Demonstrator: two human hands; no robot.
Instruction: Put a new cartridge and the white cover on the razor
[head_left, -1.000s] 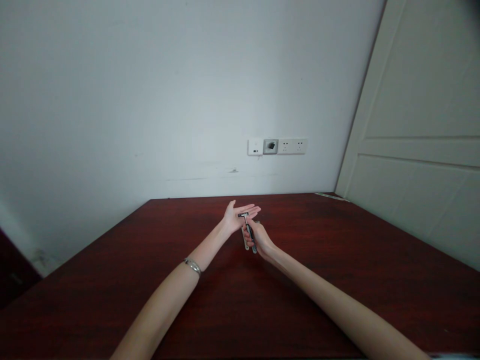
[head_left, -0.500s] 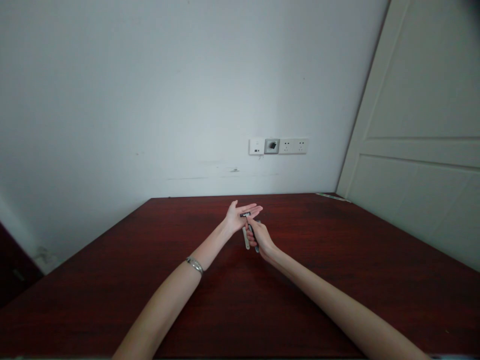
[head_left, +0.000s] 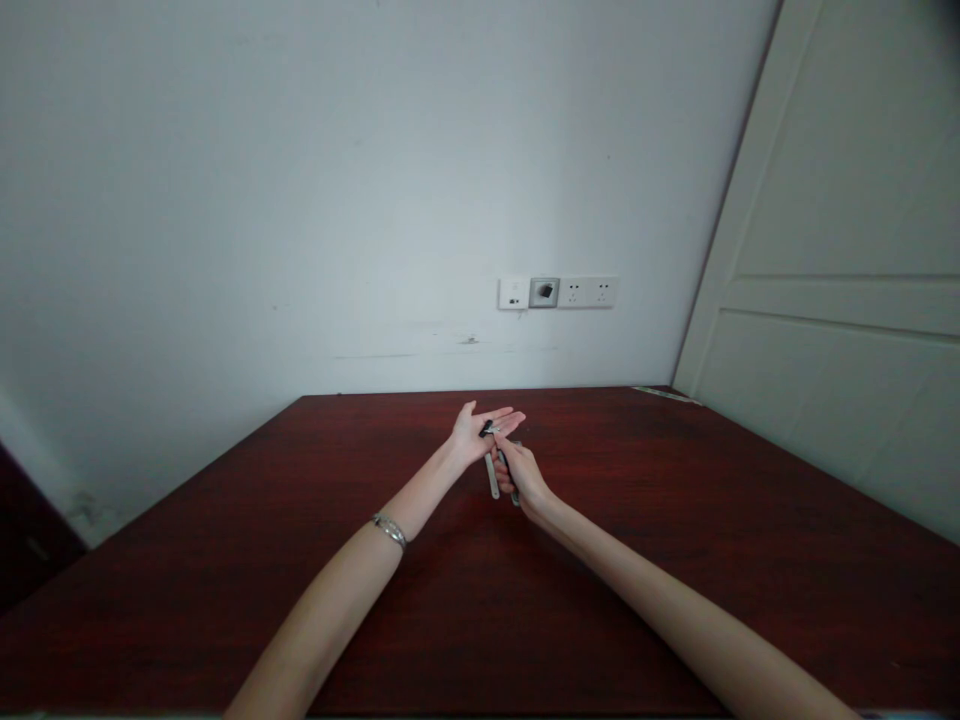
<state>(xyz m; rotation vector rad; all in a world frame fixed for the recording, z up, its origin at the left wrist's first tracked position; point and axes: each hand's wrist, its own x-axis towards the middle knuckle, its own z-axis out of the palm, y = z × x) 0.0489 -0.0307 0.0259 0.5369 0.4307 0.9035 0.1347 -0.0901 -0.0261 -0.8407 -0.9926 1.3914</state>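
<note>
My left hand [head_left: 480, 432] is held palm up with its fingers stretched out, a little above the dark red table [head_left: 225, 560]. My right hand [head_left: 523, 475] is closed round the handle of a small razor [head_left: 496, 452]. The razor's dark head rests against my left palm. A pale, narrow strip [head_left: 492, 475] lies or hangs just below my left hand, beside the razor's handle; I cannot tell what it is. A silver bracelet [head_left: 388, 530] sits on my left forearm.
A white wall stands behind the table with a row of sockets and a switch [head_left: 558, 292]. A white door [head_left: 847, 280] is on the right. A thin pale object [head_left: 664, 393] lies at the table's far right corner.
The razor's head has turned slightly on my left palm, from lying crosswise to more end-on. Both hands stay in nearly the same place.
</note>
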